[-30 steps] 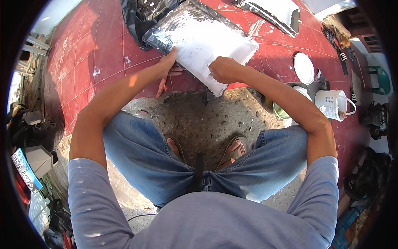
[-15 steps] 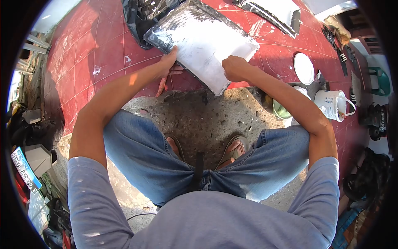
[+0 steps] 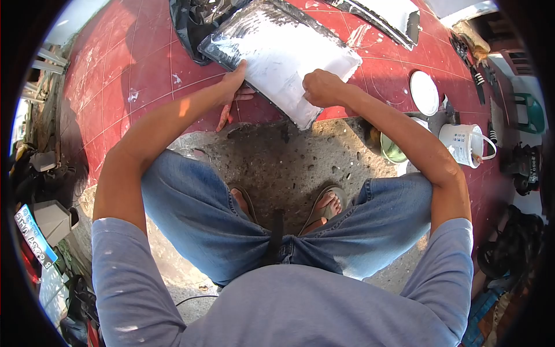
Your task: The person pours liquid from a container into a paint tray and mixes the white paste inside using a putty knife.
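Note:
A flat dark rectangular panel [image 3: 283, 58], its upper face smeared with white paint-like coating, slants toward me above the red tiles. My left hand [image 3: 236, 85] grips its left edge, thumb on the white face and fingers at the side and beneath. Over the lower right of the panel, my right hand [image 3: 325, 88] is closed in a fist. Whatever it holds, if anything, is hidden by the fingers. Dark streaks show through the white near the panel's upper left edge.
A black plastic bag [image 3: 193, 29] lies behind the panel. Another white-coated panel [image 3: 387, 17] is at the back right. To the right are a round white lid [image 3: 424, 93], a white bucket [image 3: 459, 143] and a green-tinted container [image 3: 393, 149]. Red tiles [image 3: 110, 75] end at rough concrete [image 3: 277, 168].
My right hand has moved slightly left and up across the white face. The panel has shifted a little up and left, with my left hand still on its edge.

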Demonstrator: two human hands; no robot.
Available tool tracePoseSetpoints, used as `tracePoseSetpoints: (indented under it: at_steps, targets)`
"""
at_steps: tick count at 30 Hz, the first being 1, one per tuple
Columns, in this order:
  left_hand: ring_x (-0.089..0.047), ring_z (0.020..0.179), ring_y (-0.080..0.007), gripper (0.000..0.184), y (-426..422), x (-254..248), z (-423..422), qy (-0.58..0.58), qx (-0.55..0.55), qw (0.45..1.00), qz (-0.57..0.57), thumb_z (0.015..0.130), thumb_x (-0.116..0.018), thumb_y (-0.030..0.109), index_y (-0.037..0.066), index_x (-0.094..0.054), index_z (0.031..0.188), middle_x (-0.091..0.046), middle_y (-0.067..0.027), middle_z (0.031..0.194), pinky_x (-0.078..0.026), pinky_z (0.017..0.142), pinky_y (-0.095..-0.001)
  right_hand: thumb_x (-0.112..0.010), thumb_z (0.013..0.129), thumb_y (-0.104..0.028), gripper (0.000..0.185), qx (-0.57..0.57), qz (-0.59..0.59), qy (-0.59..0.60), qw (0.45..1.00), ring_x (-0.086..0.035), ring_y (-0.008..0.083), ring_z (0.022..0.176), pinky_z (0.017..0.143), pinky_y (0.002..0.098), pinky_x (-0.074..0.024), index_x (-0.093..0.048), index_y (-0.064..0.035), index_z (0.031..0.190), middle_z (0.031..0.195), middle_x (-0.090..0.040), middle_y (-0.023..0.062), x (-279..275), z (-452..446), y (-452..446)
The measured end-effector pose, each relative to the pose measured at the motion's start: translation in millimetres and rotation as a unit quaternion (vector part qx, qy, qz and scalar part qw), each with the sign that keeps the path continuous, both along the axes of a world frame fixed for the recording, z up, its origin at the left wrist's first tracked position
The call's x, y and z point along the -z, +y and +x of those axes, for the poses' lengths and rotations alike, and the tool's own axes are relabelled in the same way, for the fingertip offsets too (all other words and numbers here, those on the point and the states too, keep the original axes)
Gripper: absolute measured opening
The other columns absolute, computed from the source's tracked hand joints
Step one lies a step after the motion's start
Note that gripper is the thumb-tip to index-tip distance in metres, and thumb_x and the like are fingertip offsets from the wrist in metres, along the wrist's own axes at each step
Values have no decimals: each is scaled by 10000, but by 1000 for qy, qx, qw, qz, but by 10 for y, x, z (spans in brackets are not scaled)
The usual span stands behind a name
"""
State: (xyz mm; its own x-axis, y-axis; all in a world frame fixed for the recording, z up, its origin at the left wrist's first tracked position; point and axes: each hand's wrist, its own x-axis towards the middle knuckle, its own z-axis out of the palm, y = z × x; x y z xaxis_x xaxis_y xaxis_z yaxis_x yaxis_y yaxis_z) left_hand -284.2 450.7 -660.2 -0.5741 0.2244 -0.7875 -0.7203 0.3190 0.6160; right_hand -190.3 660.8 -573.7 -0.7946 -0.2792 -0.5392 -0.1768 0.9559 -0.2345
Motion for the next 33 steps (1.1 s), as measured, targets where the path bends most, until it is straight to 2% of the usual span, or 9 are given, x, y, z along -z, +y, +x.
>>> tracePoseSetpoints:
  at_steps: [7, 11, 15, 16, 17, 22, 26, 29, 33]
  targets:
    - [-586, 802, -207, 603, -8, 13, 17, 0, 4, 1000, 9, 839, -357, 578, 58, -468, 1125, -565, -81, 989, -519, 738, -379, -499, 678, -47, 195, -13, -28, -29, 999, -578, 346, 854, 722, 415, -469, -578, 36, 836, 917, -589, 217, 44, 11, -69]
    - [-583, 810, -207, 605, -10, -21, 12, 4, 12, 1000, 14, 840, -352, 580, 58, -469, 1123, -558, -86, 1002, -520, 737, -376, -521, 678, -93, 160, -1, -12, 71, 997, -587, 353, 796, 688, 410, -473, -578, 51, 718, 775, -594, 231, 209, 145, 27]
    - [-589, 781, -207, 599, -9, 1, -4, -2, 8, 1000, 9, 840, -359, 578, 57, -472, 1115, -562, -85, 978, -527, 718, -370, -563, 710, -171, 182, -18, -111, 107, 988, -575, 356, 775, 671, 426, -460, -573, 8, 675, 726, -593, 191, 375, 70, 51]
    - [-590, 776, -205, 596, -12, 18, 5, -4, 8, 1000, 10, 840, -359, 577, 59, -473, 1111, -563, -83, 972, -528, 713, -369, -568, 706, -167, 171, 1, -99, 107, 989, -581, 363, 732, 637, 430, -465, -579, -1, 667, 726, -599, 189, 323, 2, 101]
    - [-590, 771, -204, 593, -15, 23, 2, -5, 7, 1000, 11, 840, -358, 576, 60, -475, 1107, -564, -81, 966, -530, 709, -367, -508, 701, -132, 197, 3, -61, 139, 988, -595, 358, 772, 668, 410, -490, -601, 19, 788, 828, -605, 215, 340, -32, 184]
    - [-591, 768, -200, 582, -5, -25, 11, 4, 2, 1000, 4, 841, -364, 572, 61, -479, 1094, -565, -73, 952, -533, 700, -372, -503, 711, -136, 201, -14, -15, 97, 995, -599, 352, 764, 674, 407, -490, -599, 21, 791, 841, -607, 211, 364, 16, 261]
    - [-592, 757, -196, 578, 5, 32, 9, -4, -4, 1000, -2, 838, -373, 570, 59, -481, 1088, -564, -68, 943, -536, 689, -375, -539, 708, -165, 189, 18, -64, 128, 990, -580, 355, 729, 656, 428, -458, -581, 13, 660, 722, -602, 194, 395, -50, 324]
    - [-592, 742, -189, 571, -8, 2, 6, 2, -3, 1000, 3, 840, -375, 565, 59, -482, 1083, -565, -66, 936, -539, 677, -369, -519, 697, -128, 204, 32, 11, 123, 992, -596, 351, 774, 681, 398, -481, -587, 32, 805, 819, -602, 220, 292, -27, 407]
    - [-591, 736, -187, 563, 3, 9, -10, 1, 0, 1000, -1, 844, -373, 556, 57, -481, 1081, -567, -65, 933, -540, 673, -367, -523, 713, -139, 213, -44, -7, 55, 997, -597, 330, 808, 697, 417, -478, -581, 31, 827, 826, -599, 211, 370, -51, 242]
